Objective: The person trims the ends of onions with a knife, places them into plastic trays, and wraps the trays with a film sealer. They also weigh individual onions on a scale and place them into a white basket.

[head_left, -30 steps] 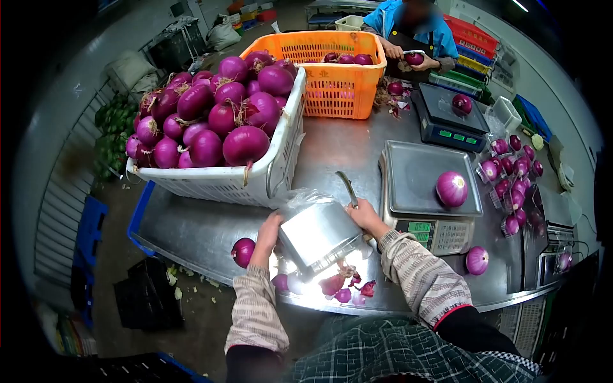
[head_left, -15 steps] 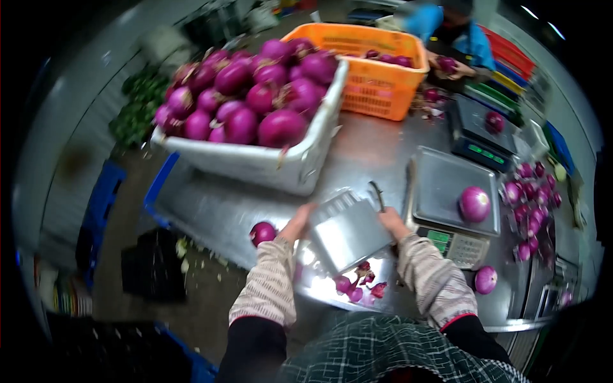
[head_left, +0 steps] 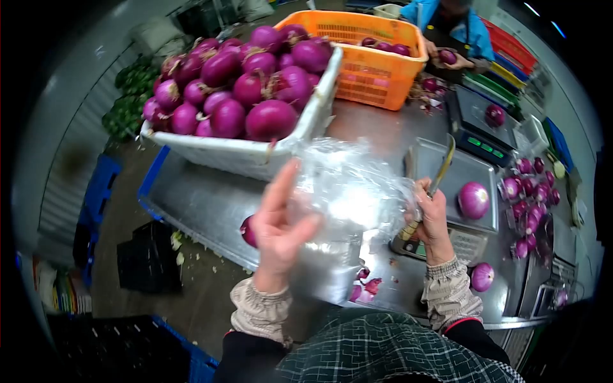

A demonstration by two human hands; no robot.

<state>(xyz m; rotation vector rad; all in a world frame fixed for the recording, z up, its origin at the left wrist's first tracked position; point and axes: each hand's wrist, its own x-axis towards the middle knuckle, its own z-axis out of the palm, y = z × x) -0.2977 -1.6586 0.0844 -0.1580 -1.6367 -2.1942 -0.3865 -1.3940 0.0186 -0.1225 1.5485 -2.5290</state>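
- Head view: my left hand (head_left: 279,226) and right hand (head_left: 429,217) pinch a stretched sheet of film (head_left: 348,188) up over the table (head_left: 204,204); right also grips a knife (head_left: 439,175).
- Step, I'd say: film drawn out for wrapping. Next calls for an onion (head_left: 474,200), now on the scale (head_left: 447,185).

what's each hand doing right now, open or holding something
Left hand: mostly open, fingers spread, pinching the clear plastic film.
Right hand: closed on a knife and the film's other edge.
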